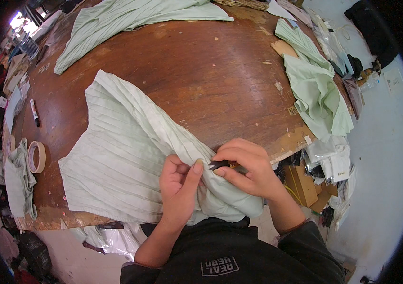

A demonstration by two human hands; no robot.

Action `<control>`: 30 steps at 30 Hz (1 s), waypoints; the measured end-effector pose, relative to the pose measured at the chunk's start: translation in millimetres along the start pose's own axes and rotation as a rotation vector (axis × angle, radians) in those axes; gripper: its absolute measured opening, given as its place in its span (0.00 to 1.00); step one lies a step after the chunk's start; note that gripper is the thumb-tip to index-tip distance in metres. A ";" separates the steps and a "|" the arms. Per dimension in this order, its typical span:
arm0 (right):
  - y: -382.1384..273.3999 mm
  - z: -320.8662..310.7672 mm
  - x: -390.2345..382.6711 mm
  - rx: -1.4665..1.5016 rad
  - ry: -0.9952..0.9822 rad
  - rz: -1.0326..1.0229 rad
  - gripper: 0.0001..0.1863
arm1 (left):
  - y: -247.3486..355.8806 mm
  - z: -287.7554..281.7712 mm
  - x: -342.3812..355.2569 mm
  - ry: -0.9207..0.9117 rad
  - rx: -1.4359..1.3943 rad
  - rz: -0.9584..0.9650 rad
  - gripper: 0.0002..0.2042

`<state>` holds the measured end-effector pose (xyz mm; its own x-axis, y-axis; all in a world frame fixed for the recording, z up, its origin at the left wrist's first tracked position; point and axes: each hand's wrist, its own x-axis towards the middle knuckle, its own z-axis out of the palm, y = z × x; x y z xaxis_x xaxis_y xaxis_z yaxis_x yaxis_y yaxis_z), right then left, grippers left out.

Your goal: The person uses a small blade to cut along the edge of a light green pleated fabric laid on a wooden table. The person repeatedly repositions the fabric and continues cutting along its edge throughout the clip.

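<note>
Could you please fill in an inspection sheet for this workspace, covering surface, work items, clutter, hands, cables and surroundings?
Surface: brown wooden tabletop, scuffed and stained.
Work items: pale green pleated fabric piece, spread at the near side; small black-handled snips at its edge.
Clutter: black-ended white marker and beige ring-shaped tape roll on the left; crumpled pale green cloth on the right.
Hands: left hand pinches the fabric piece; right hand grips the snips.
Cables: nothing seen that is clearly a cable.
Surroundings: pale wall and brown cardboard box, both right of the person.
</note>
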<state>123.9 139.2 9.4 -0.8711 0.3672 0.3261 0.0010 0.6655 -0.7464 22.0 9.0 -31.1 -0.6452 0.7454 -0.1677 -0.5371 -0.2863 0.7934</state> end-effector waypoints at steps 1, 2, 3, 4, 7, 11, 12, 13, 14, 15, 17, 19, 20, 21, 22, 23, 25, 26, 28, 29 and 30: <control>-0.1 0.2 0.7 -0.001 0.004 -0.007 0.10 | -0.3 -0.5 -0.2 -0.008 -0.008 0.003 0.07; -0.2 0.3 1.1 -0.001 0.008 -0.014 0.10 | -0.6 -1.2 -0.7 -0.016 -0.016 0.005 0.06; -0.2 0.4 0.9 0.002 0.009 -0.009 0.09 | -0.7 -1.5 -1.0 -0.024 -0.025 0.007 0.06; 0.1 0.6 0.6 0.005 0.010 -0.005 0.09 | -0.2 -1.1 -0.8 -0.016 -0.009 0.003 0.06; 0.3 1.1 -0.1 0.004 0.016 -0.003 0.09 | 0.7 0.0 -0.4 -0.002 0.019 -0.007 0.07; 1.7 1.2 -0.8 -0.021 0.023 -0.020 0.10 | -1.9 -2.9 -0.8 -0.024 0.016 0.002 0.06; 1.1 0.6 -1.5 -0.011 0.033 -0.001 0.11 | -2.5 -3.6 -1.1 -0.036 0.017 0.007 0.06; -0.2 0.2 -2.3 0.001 0.040 0.017 0.12 | -1.6 -2.8 -1.2 -0.027 0.012 0.007 0.06; -2.1 -0.1 -3.0 0.013 0.047 0.035 0.13 | -0.6 -0.8 -1.5 -0.018 0.007 0.006 0.06; -8.2 -1.8 -2.2 0.008 0.066 0.058 0.13 | 0.0 0.5 -1.6 -0.008 0.001 0.006 0.06; -22.5 -4.9 -0.6 0.003 0.103 0.103 0.14 | -0.2 -1.0 -1.5 -0.016 0.019 0.004 0.06; -21.0 -0.4 -3.7 -0.028 0.079 0.142 0.14 | 0.6 -0.7 -1.3 -0.024 0.018 0.002 0.05; -19.4 2.0 -5.3 -0.043 0.067 0.160 0.14 | 1.0 1.4 -0.7 -0.029 0.008 0.002 0.05; -16.9 3.0 -7.4 -0.047 0.072 0.146 0.13 | 1.3 3.4 -0.3 -0.034 -0.002 0.002 0.06; -13.5 3.3 -9.7 -0.049 0.074 0.131 0.13 | 1.5 3.7 -0.2 -0.034 0.020 0.005 0.06; -11.4 3.5 -11.5 -0.052 0.075 0.116 0.13 | 1.4 3.6 -0.1 -0.034 0.041 0.009 0.05; -11.8 5.0 -16.3 -0.018 0.068 0.138 0.12 | 0.0 5.3 0.5 -0.029 0.082 0.028 0.05; -11.3 5.6 -17.7 -0.001 0.065 0.150 0.12 | -1.3 7.0 1.1 -0.025 0.100 0.043 0.05; -6.0 5.9 -17.1 0.000 0.073 0.134 0.11 | -1.6 9.8 2.6 -0.022 0.121 0.053 0.05; -4.5 6.4 -16.5 -0.002 0.080 0.126 0.11 | -0.7 11.3 3.4 -0.022 0.123 0.049 0.05; -7.3 7.4 -15.5 -0.008 0.099 0.137 0.10 | 0.0 12.1 4.0 -0.022 0.125 0.045 0.05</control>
<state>133.7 123.8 5.5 -0.8101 0.5164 0.2774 0.1206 0.6100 -0.7832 26.1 19.2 -24.7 -0.6541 0.7471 -0.1181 -0.4351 -0.2438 0.8667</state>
